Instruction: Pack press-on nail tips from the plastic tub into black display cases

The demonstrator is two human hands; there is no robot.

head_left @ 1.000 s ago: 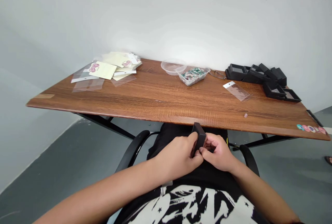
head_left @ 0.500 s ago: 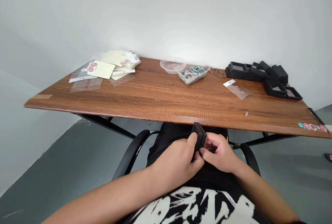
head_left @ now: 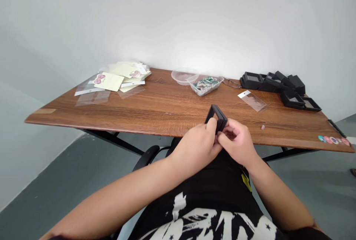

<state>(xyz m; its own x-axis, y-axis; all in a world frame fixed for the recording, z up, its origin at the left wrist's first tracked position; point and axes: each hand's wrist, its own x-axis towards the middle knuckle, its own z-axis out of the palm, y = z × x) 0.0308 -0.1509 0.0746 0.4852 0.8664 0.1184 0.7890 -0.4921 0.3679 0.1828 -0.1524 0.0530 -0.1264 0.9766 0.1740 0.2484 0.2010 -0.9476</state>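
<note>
A small black box (head_left: 221,118) stands tilted on edge between my two hands, just over the front edge of the table. It looks like two black frame-like halves lying face to face, with a narrow gap along the side. My left hand (head_left: 200,140) is closed on its left side, thumb pressed near the lower edge. On the other side, my right hand (head_left: 238,140) pinches the box's lower right corner with curled fingers. Whatever lies inside the box is hidden from this angle.
Black boxes (head_left: 251,81) are piled at the back right. A clear plastic tub (head_left: 204,92) holds green and pale pieces. Bagged cream cards (head_left: 110,81) lie at left. A clear bag (head_left: 254,102) and a small pink piece (head_left: 263,127) rest on the wooden table (head_left: 167,112).
Both hands have lifted the black box from near my lap to above the table's front edge. It has tilted, so more of its left face shows.
</note>
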